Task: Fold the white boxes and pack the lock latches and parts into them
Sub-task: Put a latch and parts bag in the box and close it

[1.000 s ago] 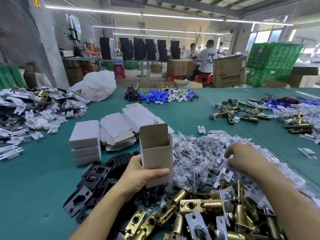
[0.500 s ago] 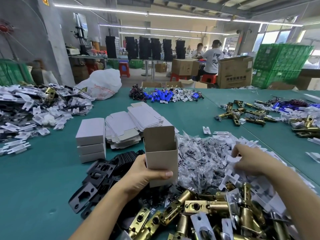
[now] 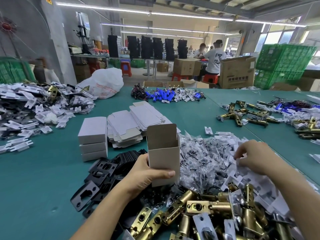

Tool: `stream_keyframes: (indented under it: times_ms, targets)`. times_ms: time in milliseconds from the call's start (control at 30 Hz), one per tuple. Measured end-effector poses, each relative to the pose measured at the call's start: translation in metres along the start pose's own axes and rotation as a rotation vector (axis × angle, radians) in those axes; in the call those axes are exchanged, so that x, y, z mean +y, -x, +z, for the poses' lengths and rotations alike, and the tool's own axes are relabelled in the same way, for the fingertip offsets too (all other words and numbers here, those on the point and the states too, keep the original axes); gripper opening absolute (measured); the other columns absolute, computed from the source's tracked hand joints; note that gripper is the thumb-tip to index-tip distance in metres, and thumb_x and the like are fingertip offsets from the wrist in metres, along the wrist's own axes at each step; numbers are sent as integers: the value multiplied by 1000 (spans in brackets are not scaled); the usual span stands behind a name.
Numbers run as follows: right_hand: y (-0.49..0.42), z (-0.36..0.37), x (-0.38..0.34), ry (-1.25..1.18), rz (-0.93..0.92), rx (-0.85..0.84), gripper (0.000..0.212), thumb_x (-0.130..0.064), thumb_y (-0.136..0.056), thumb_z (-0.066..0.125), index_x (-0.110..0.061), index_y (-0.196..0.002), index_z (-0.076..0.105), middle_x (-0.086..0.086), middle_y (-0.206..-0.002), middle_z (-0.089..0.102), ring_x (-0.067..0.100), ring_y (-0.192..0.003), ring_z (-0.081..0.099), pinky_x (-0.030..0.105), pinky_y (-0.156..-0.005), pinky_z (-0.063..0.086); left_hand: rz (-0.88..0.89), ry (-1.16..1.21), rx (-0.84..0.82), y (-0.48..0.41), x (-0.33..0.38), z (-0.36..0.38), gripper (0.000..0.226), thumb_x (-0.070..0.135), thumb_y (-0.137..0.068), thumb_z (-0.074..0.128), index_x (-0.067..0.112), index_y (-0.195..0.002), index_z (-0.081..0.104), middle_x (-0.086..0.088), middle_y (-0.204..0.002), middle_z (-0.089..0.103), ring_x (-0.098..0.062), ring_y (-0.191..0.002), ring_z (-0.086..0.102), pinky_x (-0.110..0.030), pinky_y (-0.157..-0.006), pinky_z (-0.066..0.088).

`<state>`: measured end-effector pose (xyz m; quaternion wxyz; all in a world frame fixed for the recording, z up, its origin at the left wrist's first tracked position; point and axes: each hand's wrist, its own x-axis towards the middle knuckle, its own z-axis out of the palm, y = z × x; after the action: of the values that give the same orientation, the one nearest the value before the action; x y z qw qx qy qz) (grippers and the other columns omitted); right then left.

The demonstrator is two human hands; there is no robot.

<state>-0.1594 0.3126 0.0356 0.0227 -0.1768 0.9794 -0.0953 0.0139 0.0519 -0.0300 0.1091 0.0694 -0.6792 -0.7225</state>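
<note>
Upright open-topped white cardboard box (image 3: 163, 156) gripped in left hand (image 3: 143, 175) fingers; to their right, flat white card insert (image 3: 237, 161) pinched by right hand (image 3: 256, 156) fingers.

Workshop interior. A grey pillar (image 3: 57, 40) stood at upper left; tube lights (image 3: 190, 14) crossed the ceiling — windows (image 3: 277, 37) glowed at upper right. Green crates (image 3: 284, 64), cardboard cartons (image 3: 237, 73) and red stools (image 3: 125, 67) stood beyond the teal table (image 3: 34, 187).

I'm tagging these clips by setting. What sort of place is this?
Most likely a factory packing floor: a green table heaped with brass latches and flat white boxes, stacked green crates, and workers seated by cardboard cartons.
</note>
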Motion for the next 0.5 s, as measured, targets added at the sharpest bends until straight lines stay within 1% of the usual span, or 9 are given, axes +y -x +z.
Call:
stream_keyframes:
  times_ms: [67,133,167,233,300,367,400,433,500]
  targets:
    - [5,-9,-6,-79,-35,10,22,-9,-83,74,-25,-71,67,1,-91,72,14,-74,66,20,-57,46,3,-13,2,1,0,1,48,8,-56,88,6,-101,71,-13,-96,77,-22,-91,74,-30,-80,59]
    - [13,-23,-15,-172,-90,94,22,-10,-85,74,-26,-74,65,-2,-85,71,6,-67,62,15,-51,41,9,-17,-8,1,0,2,43,7,-58,88,7,-99,72,-13,-95,77,-21,-90,74,-29,-77,59]
    - [18,-30,-20,-241,-121,153,21,-11,-87,73,-27,-76,65,-6,-81,70,5,-62,62,14,-49,41,14,-22,-13,1,-1,2,41,7,-60,88,7,-98,73,-13,-96,77,-21,-90,74,-29,-78,59]
    - [30,-43,-35,-422,-193,237,15,-13,-88,71,-26,-83,69,-9,-79,71,8,-56,67,17,-46,46,23,-32,-11,1,0,2,41,8,-61,88,8,-99,73,-12,-96,77,-22,-92,74,-33,-82,60]
    - [43,-51,-53,-575,-299,250,15,-13,-89,71,-27,-91,72,-7,-82,73,10,-57,69,23,-52,54,27,-35,-1,2,-1,2,43,10,-60,89,7,-100,73,-12,-97,77,-24,-94,73,-37,-86,60]
    - [57,-52,-74,-679,-415,232,21,-13,-87,71,-32,-93,72,-6,-84,73,11,-61,69,23,-55,56,27,-21,1,2,-2,2,40,9,-59,89,10,-96,74,-11,-96,77,-24,-94,73,-37,-86,60]
    - [64,-52,-85,-726,-463,231,22,-13,-86,70,-33,-94,71,-4,-84,73,12,-62,69,23,-58,58,30,-9,-5,2,-2,1,36,8,-59,89,11,-93,76,-11,-95,77,-23,-92,73,-36,-84,60]
    - [70,-51,-96,-761,-505,245,22,-15,-84,70,-33,-96,71,-1,-83,72,14,-63,69,26,-61,59,36,2,-17,2,-2,1,34,7,-59,89,14,-90,78,-10,-94,77,-21,-90,73,-34,-82,61]
    - [80,-46,-114,-785,-583,277,20,-21,-82,70,-33,-98,71,4,-83,71,18,-68,69,37,-65,60,49,23,-65,2,0,0,38,5,-59,87,25,-90,81,-4,-92,78,-14,-88,73,-28,-77,59]
